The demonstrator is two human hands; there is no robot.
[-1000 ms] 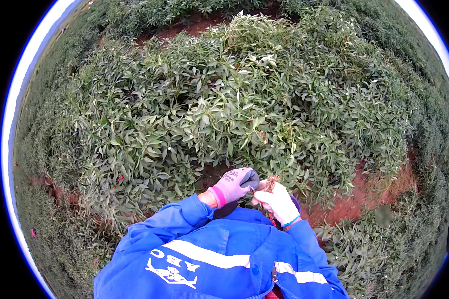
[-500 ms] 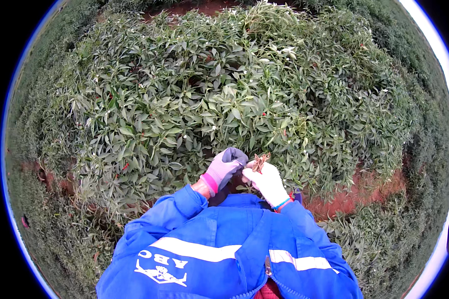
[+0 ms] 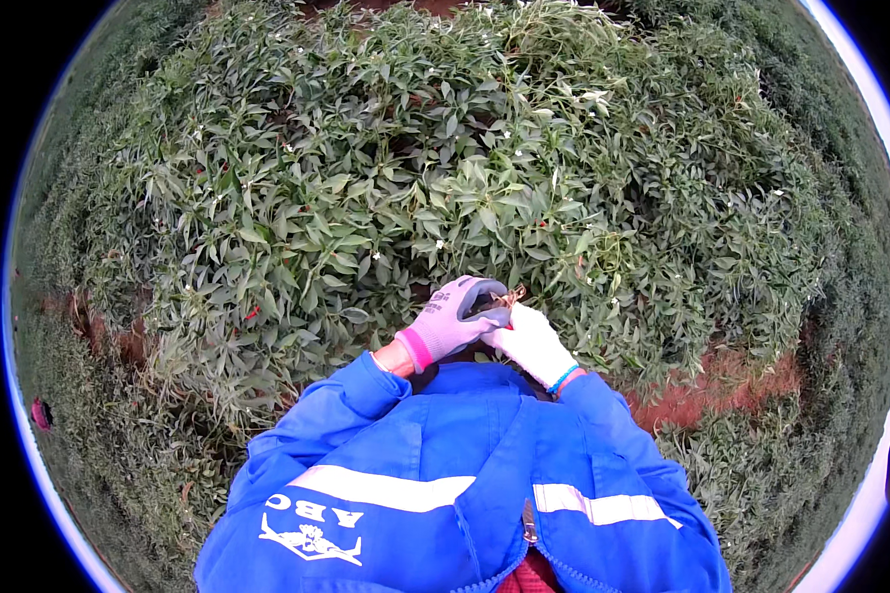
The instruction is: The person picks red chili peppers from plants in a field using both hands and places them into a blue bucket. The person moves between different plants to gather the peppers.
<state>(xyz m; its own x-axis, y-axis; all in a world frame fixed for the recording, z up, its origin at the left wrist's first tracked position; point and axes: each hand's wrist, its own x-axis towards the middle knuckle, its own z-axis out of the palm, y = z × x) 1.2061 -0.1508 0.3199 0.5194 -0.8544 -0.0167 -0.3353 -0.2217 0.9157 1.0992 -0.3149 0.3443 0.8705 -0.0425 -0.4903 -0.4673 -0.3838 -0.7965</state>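
Note:
My left hand [image 3: 455, 318], in a lilac glove with a grey palm and pink cuff, curls around a small bunch of dry, brown, shrivelled pieces [image 3: 510, 297]. Against it presses my right hand [image 3: 534, 346] in a white glove, its fingers closed at the lower side of the same bunch. A small red bit shows between the two hands; its kind is hidden. Both hands meet in front of my blue jacket, just over the near edge of leafy green pepper plants [image 3: 445, 198].
Narrow red peppers [image 3: 253, 313] and small white flowers show among the leaves. Reddish bare soil [image 3: 722, 385] runs at the right, beside the plants. A dark pink object [image 3: 41, 414] lies far left. More plant rows surround me.
My left hand has come right and closed around the brown bunch, which stood in my right hand's fingers before. The right hand has shifted slightly right and turned inward.

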